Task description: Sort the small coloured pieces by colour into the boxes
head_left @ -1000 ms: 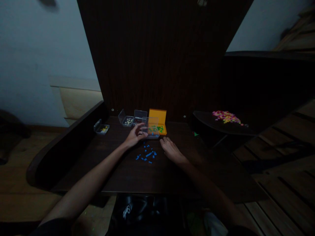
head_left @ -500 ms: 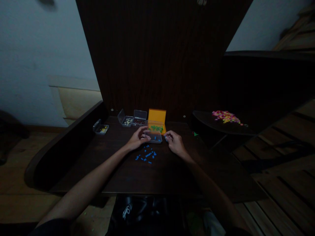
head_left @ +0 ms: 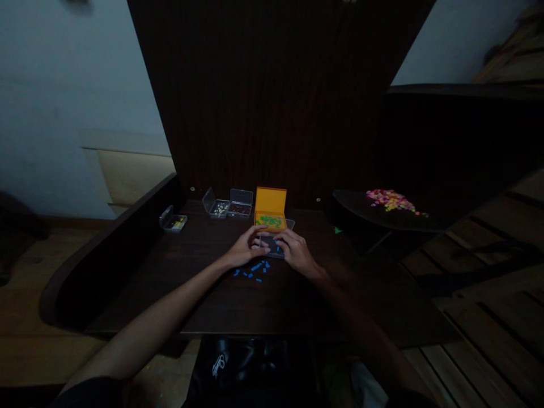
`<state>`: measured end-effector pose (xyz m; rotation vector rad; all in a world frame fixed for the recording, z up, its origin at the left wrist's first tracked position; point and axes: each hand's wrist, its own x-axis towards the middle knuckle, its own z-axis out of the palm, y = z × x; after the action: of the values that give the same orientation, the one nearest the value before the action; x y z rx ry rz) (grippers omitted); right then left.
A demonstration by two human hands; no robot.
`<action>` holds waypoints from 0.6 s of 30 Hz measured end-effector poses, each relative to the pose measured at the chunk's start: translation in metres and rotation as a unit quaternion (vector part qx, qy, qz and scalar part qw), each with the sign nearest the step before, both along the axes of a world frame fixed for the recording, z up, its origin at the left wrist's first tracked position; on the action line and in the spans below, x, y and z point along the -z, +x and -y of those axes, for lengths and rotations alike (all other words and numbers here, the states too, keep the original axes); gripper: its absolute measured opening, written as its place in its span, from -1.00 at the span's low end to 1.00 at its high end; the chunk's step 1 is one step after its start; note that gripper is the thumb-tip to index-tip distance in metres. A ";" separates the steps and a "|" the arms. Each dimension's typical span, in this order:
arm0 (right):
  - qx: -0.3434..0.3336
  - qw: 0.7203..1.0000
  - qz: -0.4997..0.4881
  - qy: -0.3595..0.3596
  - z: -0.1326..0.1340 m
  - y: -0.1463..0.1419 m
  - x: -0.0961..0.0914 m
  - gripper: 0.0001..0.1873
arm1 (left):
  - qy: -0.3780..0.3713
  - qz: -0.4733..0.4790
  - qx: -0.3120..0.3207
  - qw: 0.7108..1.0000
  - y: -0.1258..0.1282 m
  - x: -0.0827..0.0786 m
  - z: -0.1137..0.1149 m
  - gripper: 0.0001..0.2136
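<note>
My left hand (head_left: 247, 247) is closed around the left side of a small clear plastic box (head_left: 272, 254), thumb at the near side and fingers at the far side. Over the right part of this box is my right hand (head_left: 296, 253), its fingertips pinched together with a bit of blue showing at them. One or two small blue pieces lie inside the box. On the dark table just in front of it, several small blue pieces (head_left: 250, 275) are scattered. Right behind the box stands an open orange case (head_left: 271, 199) with green pieces (head_left: 270, 220) in it.
Behind to the left are an open clear box with pale pieces (head_left: 220, 209) and one with dark reddish pieces (head_left: 240, 211). A clear box with yellow pieces (head_left: 179, 222) sits by the left side panel (head_left: 110, 249). Pink and yellow pieces (head_left: 391, 200) are heaped on a right-hand shelf.
The clear box has shifted toward me and slightly right with my left hand. My right hand has moved left, from beside the box to over it.
</note>
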<state>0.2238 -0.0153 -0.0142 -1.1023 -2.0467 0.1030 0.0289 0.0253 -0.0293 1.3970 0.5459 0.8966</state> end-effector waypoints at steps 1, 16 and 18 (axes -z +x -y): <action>-0.001 1.000 0.003 0.001 0.000 0.000 0.000 -0.82 | -0.001 0.002 0.001 1.000 0.000 0.000 0.000 -0.36; -0.034 0.998 0.054 0.029 -0.003 0.004 0.004 -0.61 | -0.006 0.013 0.004 1.000 0.000 -0.005 0.003 -0.38; -0.033 0.997 0.062 0.028 -0.002 0.004 0.001 -0.59 | -0.007 0.012 0.001 1.000 0.000 -0.004 0.002 -0.38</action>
<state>0.2283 -0.0129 -0.0151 -1.0286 -2.1835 0.0095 0.0289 0.0238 -0.0252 1.3718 0.5313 0.9053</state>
